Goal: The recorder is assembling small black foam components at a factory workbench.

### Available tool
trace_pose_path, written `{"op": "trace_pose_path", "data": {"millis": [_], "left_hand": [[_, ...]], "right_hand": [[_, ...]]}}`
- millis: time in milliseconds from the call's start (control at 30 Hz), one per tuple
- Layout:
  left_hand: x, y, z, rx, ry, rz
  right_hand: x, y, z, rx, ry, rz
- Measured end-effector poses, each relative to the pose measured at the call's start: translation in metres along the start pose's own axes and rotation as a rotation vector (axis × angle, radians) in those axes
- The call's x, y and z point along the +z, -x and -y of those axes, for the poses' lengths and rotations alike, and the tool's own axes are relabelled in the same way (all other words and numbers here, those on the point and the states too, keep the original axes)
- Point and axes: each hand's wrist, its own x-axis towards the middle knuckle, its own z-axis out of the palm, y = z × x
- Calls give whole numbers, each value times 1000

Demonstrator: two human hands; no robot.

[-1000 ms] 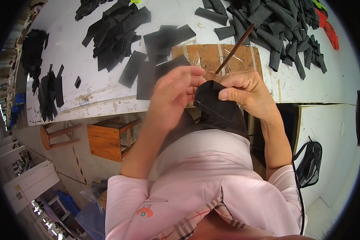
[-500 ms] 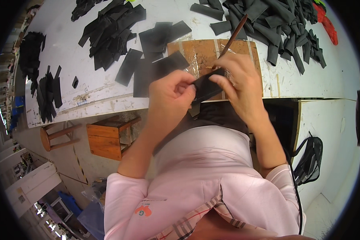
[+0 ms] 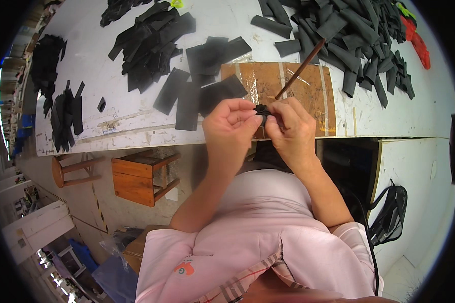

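A small black fabric piece [image 3: 261, 112], bunched up and mostly covered by fingers, is pinched between my two hands above the near edge of a brown board [image 3: 316, 96]. My left hand [image 3: 230, 123] grips it from the left with thumb and fingers. From the right, my right hand [image 3: 290, 126] closes on it with thumb and bent forefinger. A slim brown stick [image 3: 302, 68] slants over the board, its lower end beside my right fingers; whether they touch it I cannot tell. Flat black strips [image 3: 222, 93] lie overlapping just left of the board.
A heap of black strips [image 3: 144, 45] lies on the white table [image 3: 131, 108] at the left. A larger pile of folded black pieces [image 3: 346, 35] spreads at the far right, near a red item [image 3: 417, 45]. Wooden stools [image 3: 134, 179] stand below the table; a black bag [image 3: 392, 212] hangs at right.
The black piece was stretched out flat between my hands; now it is bunched up and small. My hands have come closer together. The whole view has shifted slightly.
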Motion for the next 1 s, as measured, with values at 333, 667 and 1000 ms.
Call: {"op": "trace_pose_path", "data": {"millis": [333, 667, 1000], "left_hand": [[-9, -6, 8, 9, -39, 110], [-20, -1, 19, -195, 584, 234], [5, -4, -2, 345, -273, 53]], "right_hand": [[-5, 4, -9, 999, -1597, 344], [-6, 8, -7, 825, -1163, 296], [-20, -9, 7, 143, -478, 97]]}}
